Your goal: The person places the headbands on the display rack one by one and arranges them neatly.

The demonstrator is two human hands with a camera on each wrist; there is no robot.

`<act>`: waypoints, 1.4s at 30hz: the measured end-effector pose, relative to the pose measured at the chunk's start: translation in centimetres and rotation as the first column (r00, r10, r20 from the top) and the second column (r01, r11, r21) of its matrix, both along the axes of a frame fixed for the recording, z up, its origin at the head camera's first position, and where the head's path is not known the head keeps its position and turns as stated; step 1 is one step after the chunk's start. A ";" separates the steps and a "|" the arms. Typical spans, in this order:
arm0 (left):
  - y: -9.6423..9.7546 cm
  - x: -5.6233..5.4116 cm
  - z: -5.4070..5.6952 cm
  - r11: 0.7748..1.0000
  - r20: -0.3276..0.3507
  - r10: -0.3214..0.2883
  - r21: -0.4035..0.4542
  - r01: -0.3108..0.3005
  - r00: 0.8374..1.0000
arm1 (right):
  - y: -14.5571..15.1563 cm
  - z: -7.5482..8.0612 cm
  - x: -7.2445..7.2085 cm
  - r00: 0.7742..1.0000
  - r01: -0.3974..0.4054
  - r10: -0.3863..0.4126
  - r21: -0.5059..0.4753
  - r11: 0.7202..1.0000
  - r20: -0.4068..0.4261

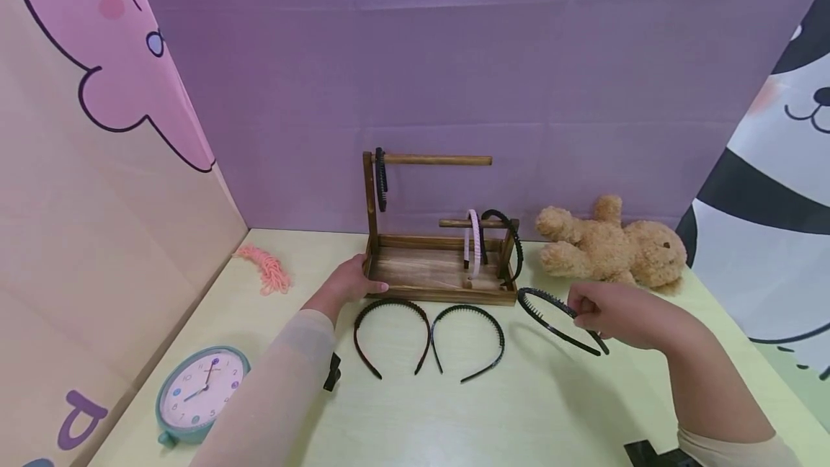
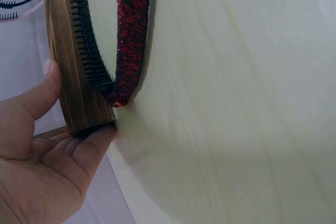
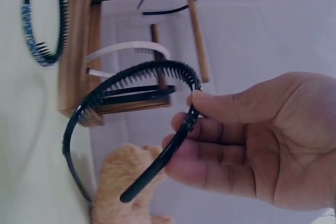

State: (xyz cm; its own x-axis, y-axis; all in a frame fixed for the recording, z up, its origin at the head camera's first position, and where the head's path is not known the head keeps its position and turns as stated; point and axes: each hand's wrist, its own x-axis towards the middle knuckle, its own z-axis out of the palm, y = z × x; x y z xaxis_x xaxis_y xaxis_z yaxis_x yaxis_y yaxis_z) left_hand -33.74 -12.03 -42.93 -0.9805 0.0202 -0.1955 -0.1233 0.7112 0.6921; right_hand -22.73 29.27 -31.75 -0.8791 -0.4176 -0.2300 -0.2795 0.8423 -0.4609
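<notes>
My right hand (image 1: 616,314) pinches a black toothed headband (image 3: 135,69) along one arm, thumb against curled fingers, and holds it above the table at the rack's right. With my left hand (image 1: 350,279) I grip the left front corner of a wooden rack (image 1: 447,296), thumb on one side and fingers round its end. A black headband (image 1: 381,182) hangs at the left of the rack's upper bar. The lower bar carries a pink headband (image 1: 475,243) and another black one (image 1: 516,254). In front lie a red-glitter headband (image 2: 132,30) and a blue-glitter one (image 3: 29,27).
A tan teddy bear (image 1: 596,240) lies right of the rack, behind my right hand. Pink yarn (image 1: 266,265) lies at the back left of the table (image 1: 428,424). A teal clock (image 1: 201,393) is beside my left forearm. A purple backdrop (image 1: 454,78) stands behind the rack.
</notes>
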 end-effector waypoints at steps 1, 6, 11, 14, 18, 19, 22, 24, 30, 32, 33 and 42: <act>0.0 0.0 0.0 1.000 0.000 0.001 0.001 -0.001 1.000 | 0.0 0.3 0.1 1.000 -0.003 0.003 -0.003 1.000 -0.012; 0.0 0.0 0.1 1.000 0.002 0.003 0.001 -0.003 1.000 | 0.3 2.1 0.5 0.994 -0.011 0.010 -0.007 1.000 -0.108; 0.0 0.0 0.1 1.000 0.000 -0.004 -0.006 0.004 1.000 | 0.3 3.9 0.8 0.976 0.015 -0.023 -0.039 0.999 -0.219; 0.0 0.0 0.0 1.000 -0.001 0.000 -0.003 0.000 1.000 | -0.1 4.4 0.6 0.952 0.024 -0.041 -0.059 0.998 -0.303; -0.1 -0.2 -0.2 1.000 -0.003 0.005 0.011 -0.005 1.000 | -0.5 4.6 0.0 0.919 0.020 -0.061 -0.108 0.994 -0.390; -0.1 -0.2 -0.3 1.000 -0.005 0.005 0.012 -0.005 1.000 | -0.5 4.6 -0.2 0.910 0.019 -0.068 -0.123 0.992 -0.410; -0.1 -0.4 -0.6 1.000 -0.007 0.005 0.009 -0.004 1.000 | -0.8 4.6 -0.7 0.887 0.015 -0.096 -0.179 0.984 -0.453; -0.1 -0.5 -0.6 1.000 -0.006 0.006 0.008 -0.006 1.000 | -0.9 4.6 -1.2 0.878 0.029 -0.127 -0.214 0.976 -0.462; 0.0 -0.5 -0.5 1.000 0.008 0.016 0.017 -0.016 1.000 | -1.5 4.6 -2.5 0.865 0.101 -0.245 -0.328 0.939 -0.438; 0.0 -0.5 -0.5 1.000 0.010 0.017 0.015 -0.018 1.000 | -1.8 4.6 -3.1 0.853 0.110 -0.279 -0.371 0.922 -0.441; 0.0 -0.5 -0.5 1.000 0.010 0.020 0.015 -0.020 1.000 | -1.9 4.5 -3.4 0.846 0.121 -0.300 -0.390 0.913 -0.440; 0.0 -0.4 -0.5 1.000 0.002 0.023 0.016 -0.023 1.000 | -3.8 3.7 -6.6 0.812 0.156 -0.393 -0.487 0.859 -0.432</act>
State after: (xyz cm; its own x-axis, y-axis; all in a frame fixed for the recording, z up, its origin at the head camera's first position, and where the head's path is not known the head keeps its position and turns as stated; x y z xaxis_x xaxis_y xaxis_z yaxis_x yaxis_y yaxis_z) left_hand -34.16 -12.04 -43.48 -0.9803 0.0009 -0.1975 -0.1410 0.6972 0.7029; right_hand -29.32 25.52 -28.01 -0.9081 -0.0889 0.4092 -0.3548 0.6822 -0.6393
